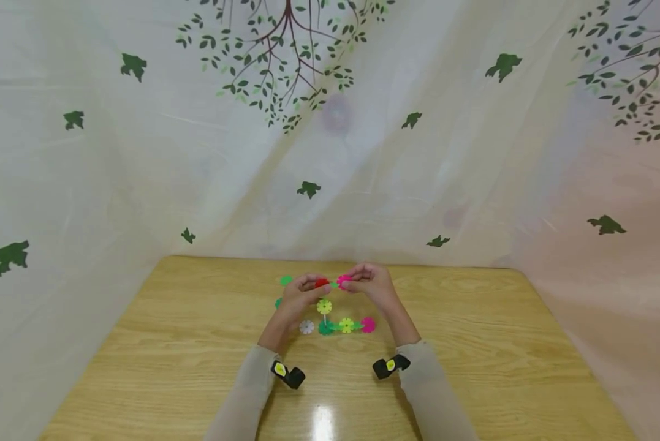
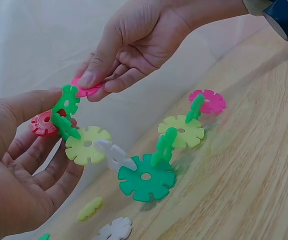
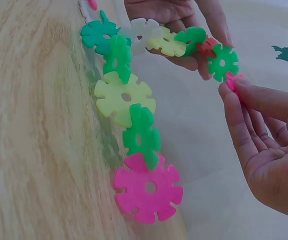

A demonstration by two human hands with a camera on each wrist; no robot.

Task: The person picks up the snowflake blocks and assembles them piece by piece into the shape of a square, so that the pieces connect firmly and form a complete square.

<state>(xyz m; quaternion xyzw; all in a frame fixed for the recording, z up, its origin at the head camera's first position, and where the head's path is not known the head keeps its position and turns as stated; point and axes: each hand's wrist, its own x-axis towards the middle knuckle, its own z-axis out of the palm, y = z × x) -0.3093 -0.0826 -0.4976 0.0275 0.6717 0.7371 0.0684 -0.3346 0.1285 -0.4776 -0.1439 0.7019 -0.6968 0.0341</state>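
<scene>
The left hand [image 1: 302, 295] holds the red disc [image 1: 322, 282], probably so that the linked chain [image 1: 326, 328] is steady over the bench [image 1: 473, 318]. Further right, the right hand [image 1: 376, 286] pinches the upper pink disc [image 1: 342, 282] against the green disc [image 3: 230, 60], perhaps so that their slots meet straight.

A pale cloth [image 1: 374, 184] hung behind a wood-grained table [image 1: 500, 367] with rounded far corners. The cloth bore 2 leafy tree prints [image 1: 288, 24], upside down, 1 at the upper middle and 1 at the upper right, plus 9 scattered dark green bird-like shapes [image 1: 309, 189]. A bright reflection [image 1: 323, 422] lay on the table's near part.
</scene>
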